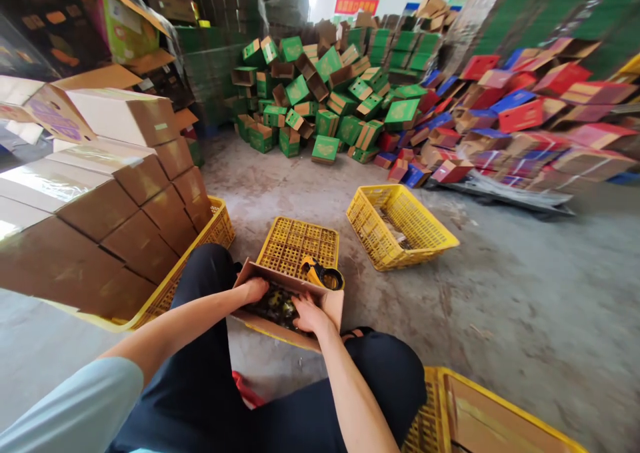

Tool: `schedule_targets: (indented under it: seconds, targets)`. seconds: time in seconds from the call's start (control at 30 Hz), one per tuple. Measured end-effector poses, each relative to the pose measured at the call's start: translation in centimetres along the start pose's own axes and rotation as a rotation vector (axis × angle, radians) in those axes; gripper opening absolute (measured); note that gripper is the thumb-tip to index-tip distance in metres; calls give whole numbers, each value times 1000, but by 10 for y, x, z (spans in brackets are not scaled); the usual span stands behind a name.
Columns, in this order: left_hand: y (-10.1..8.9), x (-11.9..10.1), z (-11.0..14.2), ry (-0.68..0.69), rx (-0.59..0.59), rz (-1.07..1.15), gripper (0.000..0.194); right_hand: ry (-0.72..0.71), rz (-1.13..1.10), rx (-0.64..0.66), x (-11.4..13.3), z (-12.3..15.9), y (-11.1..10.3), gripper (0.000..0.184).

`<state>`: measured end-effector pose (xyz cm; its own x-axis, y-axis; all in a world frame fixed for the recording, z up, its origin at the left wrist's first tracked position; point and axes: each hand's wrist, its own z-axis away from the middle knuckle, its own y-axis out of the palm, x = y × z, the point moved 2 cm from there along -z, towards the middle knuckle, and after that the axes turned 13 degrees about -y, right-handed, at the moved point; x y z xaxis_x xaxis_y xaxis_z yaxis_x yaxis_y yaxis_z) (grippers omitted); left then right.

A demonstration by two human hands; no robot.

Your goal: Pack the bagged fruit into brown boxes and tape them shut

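An open cardboard carton [327,301] sits between my knees. It holds small dark items with yellow-green patches [278,301], too blurred to name. My left hand [255,290] reaches in over the carton's left end, and its fingertips are hidden. Inside the right end, my right hand [308,311] lies on the contents with its fingers apart. A yellow and black tape dispenser [315,271] rests just behind the carton, on a yellow plastic crate [300,238] with a grid surface.
Closed cartons [135,229] are stacked in a long yellow crate [223,219] at left. A yellow basket [405,229] stands ahead right, another crate [434,399] near my right knee. Green boxes [325,147] and red-blue boxes [520,116] lie heaped behind.
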<state>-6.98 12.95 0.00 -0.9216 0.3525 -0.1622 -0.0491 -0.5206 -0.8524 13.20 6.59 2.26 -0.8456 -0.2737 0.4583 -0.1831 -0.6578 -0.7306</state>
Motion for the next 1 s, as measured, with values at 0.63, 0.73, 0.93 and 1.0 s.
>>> schedule_targets:
  seconds: [0.63,0.73,0.93,1.0]
  targets:
    - [-17,-16,31,-70,-253,-150,44,-72,31,-96,6,8,-8,59]
    - [-12,-15,36,-17,-215,-166,47,-82,33,-77,10,9,-7,56]
    - [3,-6,21,-51,-57,-135,38,-85,64,-44,13,5,-7,43]
    - [5,-4,16,-32,-35,-96,45,-108,65,-40,13,5,-8,38]
